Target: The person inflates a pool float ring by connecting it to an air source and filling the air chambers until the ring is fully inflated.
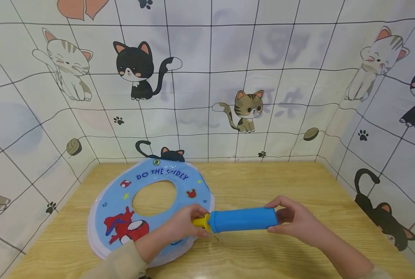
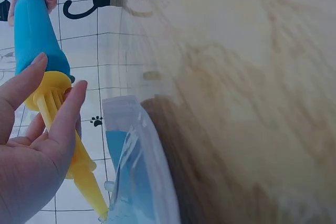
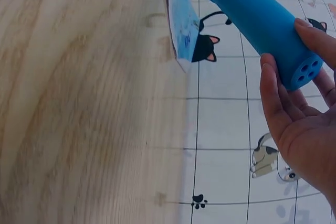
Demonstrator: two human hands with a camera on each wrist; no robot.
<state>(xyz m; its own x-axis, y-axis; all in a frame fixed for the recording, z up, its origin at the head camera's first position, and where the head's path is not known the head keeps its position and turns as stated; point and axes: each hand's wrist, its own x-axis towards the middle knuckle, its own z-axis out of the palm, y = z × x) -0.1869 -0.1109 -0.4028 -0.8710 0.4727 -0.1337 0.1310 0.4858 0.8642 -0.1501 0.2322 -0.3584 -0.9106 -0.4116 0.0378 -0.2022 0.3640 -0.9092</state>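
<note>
A blue hand air pump (image 1: 244, 219) lies sideways between both hands, above the wooden table. My left hand (image 1: 184, 223) grips its yellow end piece (image 2: 50, 95), which tapers to a long nozzle in the left wrist view. The opposite end of the pump is pinched by my right hand (image 1: 296, 219), thumb and fingers around the rim; several round holes show in that end face in the right wrist view. Left of the pump lies a light-blue swim ring (image 1: 113, 197) with a red spider figure printed on it. The nozzle tip appears close to the ring's clear edge (image 2: 157, 156).
The wooden table (image 1: 263, 186) extends around the ring and under the hands. A white cloth (image 1: 207, 50) with a grid and cartoon cats hangs behind and at both sides, meeting the table's edges.
</note>
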